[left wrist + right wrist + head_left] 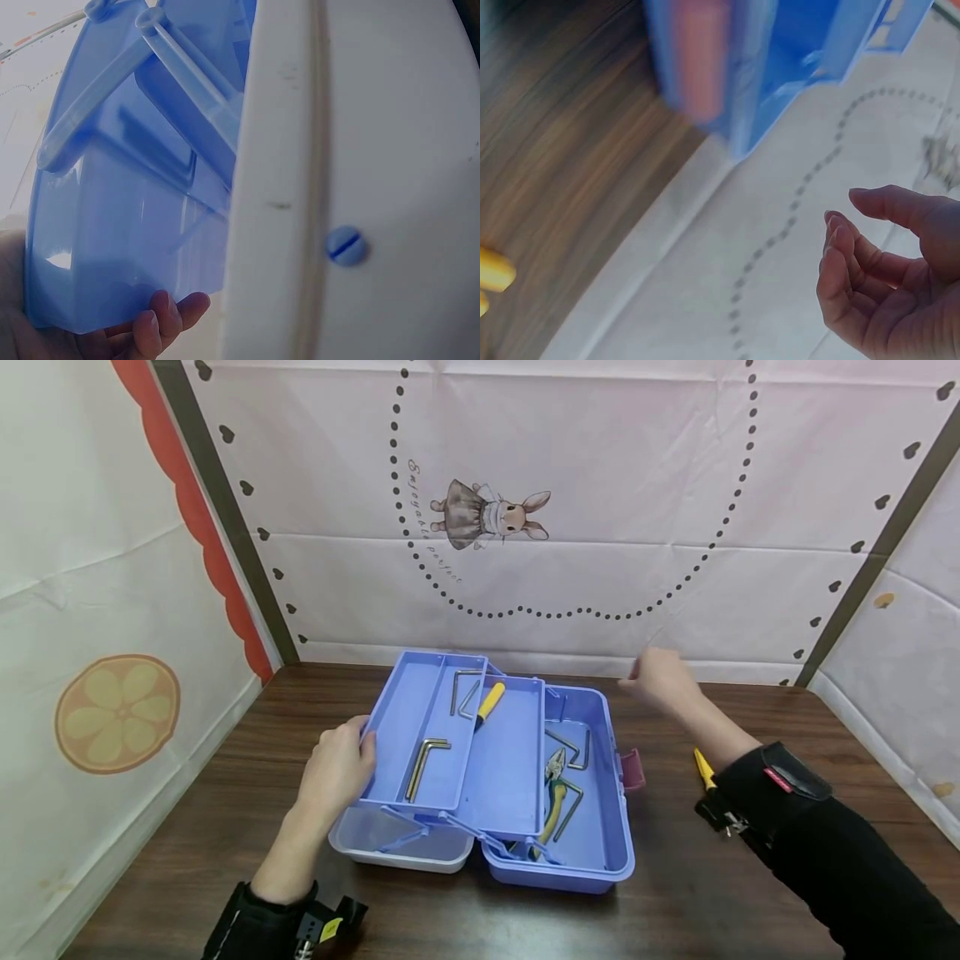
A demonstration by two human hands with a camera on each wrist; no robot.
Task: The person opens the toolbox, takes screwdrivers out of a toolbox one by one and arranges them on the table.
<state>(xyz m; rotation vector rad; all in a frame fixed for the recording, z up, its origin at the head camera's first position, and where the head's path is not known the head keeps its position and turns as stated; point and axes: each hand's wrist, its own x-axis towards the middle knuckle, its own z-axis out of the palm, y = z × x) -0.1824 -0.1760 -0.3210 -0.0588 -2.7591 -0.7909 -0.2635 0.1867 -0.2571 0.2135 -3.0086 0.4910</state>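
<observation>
A blue toolbox [626, 827] stands on the table with its tiered trays spread to the left. My left hand [337, 768] grips the left edge of the upper tray [401, 718]; in the left wrist view its fingers [169, 315] curl under the blue plastic. Past the box's back right corner hangs my right hand [663, 681], its fingers loosely bent and nothing between them. Hex keys [422, 768] lie in the upper tray, and a yellow-and-black handle [491, 702] lies in the middle tray. Pliers [555, 802] with yellow-green handles rest in the box's bottom among more hex keys.
The translucent lid [405, 852] lies under the trays at the left. A pink latch [632, 770] sticks out on the box's right side. A yellow tool [703, 768] lies on the table [667, 893], partly behind my right sleeve. Printed cloth walls [600, 468] enclose the back and sides.
</observation>
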